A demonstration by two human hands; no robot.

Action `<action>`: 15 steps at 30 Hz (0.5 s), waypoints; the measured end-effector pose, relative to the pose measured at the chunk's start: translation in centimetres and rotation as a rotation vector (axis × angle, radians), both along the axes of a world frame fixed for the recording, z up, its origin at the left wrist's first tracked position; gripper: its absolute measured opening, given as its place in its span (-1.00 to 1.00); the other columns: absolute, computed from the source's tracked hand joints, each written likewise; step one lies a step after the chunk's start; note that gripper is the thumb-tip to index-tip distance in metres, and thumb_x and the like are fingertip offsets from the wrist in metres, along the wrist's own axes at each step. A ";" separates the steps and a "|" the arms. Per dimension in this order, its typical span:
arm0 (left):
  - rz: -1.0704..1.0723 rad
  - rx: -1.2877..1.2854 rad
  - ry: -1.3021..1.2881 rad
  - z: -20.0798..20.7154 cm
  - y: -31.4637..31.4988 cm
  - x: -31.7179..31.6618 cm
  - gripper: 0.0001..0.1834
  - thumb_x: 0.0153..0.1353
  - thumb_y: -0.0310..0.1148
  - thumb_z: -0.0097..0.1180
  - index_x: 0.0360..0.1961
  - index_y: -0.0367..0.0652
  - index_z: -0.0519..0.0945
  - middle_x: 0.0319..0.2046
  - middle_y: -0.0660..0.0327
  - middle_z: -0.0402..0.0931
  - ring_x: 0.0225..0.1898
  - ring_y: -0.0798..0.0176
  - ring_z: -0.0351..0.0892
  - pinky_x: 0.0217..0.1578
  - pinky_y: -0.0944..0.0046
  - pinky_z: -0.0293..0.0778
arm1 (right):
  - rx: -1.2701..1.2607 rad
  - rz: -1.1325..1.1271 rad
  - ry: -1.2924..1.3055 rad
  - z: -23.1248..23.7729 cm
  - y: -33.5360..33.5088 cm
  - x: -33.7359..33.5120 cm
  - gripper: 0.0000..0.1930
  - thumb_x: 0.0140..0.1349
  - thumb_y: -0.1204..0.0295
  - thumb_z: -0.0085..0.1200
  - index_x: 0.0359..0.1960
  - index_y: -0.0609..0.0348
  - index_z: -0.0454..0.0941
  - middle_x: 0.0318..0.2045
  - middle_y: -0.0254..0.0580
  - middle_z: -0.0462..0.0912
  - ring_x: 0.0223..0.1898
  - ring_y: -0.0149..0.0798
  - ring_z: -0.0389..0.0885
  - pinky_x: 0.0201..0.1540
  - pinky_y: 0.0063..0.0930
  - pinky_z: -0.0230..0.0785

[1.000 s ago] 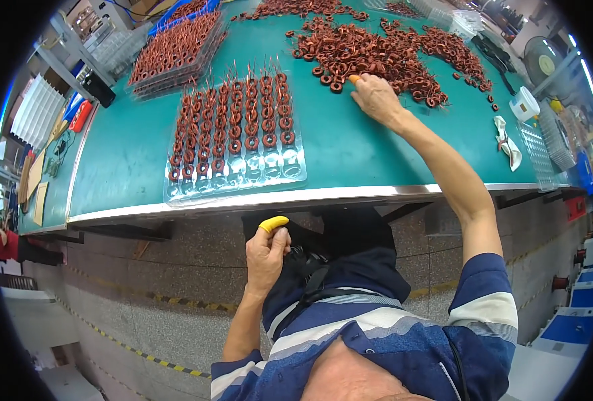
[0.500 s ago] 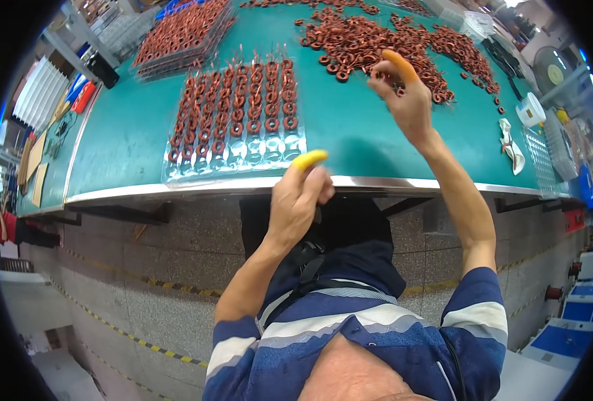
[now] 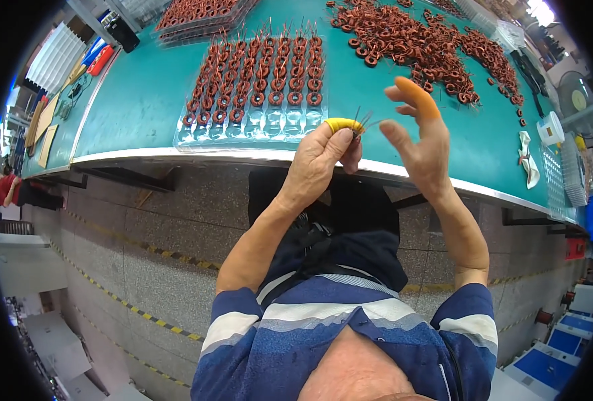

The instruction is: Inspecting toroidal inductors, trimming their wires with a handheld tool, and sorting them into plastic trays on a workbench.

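My left hand (image 3: pixel 318 160), a yellow cover on one finger, is closed over the table's front edge. Thin wire leads (image 3: pixel 361 119) stick out between its thumb and finger; they look like those of a copper-wound ring coil, whose body the fingers mostly hide. To its right, my right hand (image 3: pixel 425 152) wears an orange finger cover and has its fingers spread, with nothing visible in it, the thumb near the lead tips. Left of both hands lies a clear plastic tray (image 3: pixel 188 139) with upright coils (image 3: pixel 266 73) in rows; its nearest row of pockets holds none.
A large loose heap of coils (image 3: pixel 410 43) covers the back right of the green table (image 3: pixel 139 100). Stacked filled trays (image 3: pixel 199 23) stand at the back left. A white glove (image 3: pixel 528 160), a white tub (image 3: pixel 550 128) and clear trays (image 3: pixel 567 167) sit at the right.
My right hand has come back from the heap toward my left hand and spread its fingers. Wire leads now show in my left hand, which has shifted up and right. The view has shifted.
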State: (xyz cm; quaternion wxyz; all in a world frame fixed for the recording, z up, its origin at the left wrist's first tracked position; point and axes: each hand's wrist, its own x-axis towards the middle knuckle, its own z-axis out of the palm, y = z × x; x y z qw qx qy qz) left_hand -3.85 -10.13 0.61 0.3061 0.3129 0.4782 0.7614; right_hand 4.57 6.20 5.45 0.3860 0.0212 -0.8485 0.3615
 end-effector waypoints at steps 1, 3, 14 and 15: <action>-0.005 -0.002 -0.001 0.1 -0.1 0.1 -0.68 0.43 -0.21 -0.13 -0.10 -0.29 0.47 -0.48 0.29 0.47 -0.51 0.46 0.42 -0.43 0.45 0.40 | -0.201 0.073 -0.130 0.0 0.0 -0.1 -0.47 0.15 0.25 0.25 0.08 0.30 0.43 -0.15 -0.12 0.61 -0.12 -0.25 0.58 -0.10 -0.44 0.43; -0.011 -0.097 0.157 0.3 -0.5 0.3 -0.69 0.42 -0.22 -0.12 -0.10 -0.29 0.47 -0.49 0.30 0.47 -0.51 0.46 0.41 -0.46 0.45 0.39 | -0.480 0.231 -0.343 -0.6 0.3 -0.4 -0.57 0.22 0.27 0.20 -0.02 0.36 0.49 -0.24 -0.14 0.65 -0.22 -0.36 0.60 -0.13 -0.48 0.46; 0.056 0.158 -0.018 -0.4 0.2 1.7 -0.68 0.36 -0.32 0.00 0.05 -0.26 0.40 -0.31 0.19 0.51 -0.42 0.41 0.51 -0.40 0.45 0.47 | -0.704 0.264 -0.377 -1.0 -1.0 -0.1 -0.71 0.25 0.35 0.16 -0.14 0.36 0.57 -0.34 -0.19 0.65 -0.27 -0.44 0.59 -0.14 -0.57 0.45; 0.070 0.113 0.040 -0.4 0.0 1.6 -0.68 0.35 -0.36 0.02 0.06 -0.26 0.40 -0.31 0.19 0.52 -0.41 0.41 0.52 -0.39 0.45 0.48 | -0.785 0.289 -0.367 -1.0 -1.1 -0.1 -0.72 0.25 0.34 0.17 -0.15 0.35 0.58 -0.34 -0.19 0.65 -0.26 -0.44 0.58 -0.13 -0.57 0.45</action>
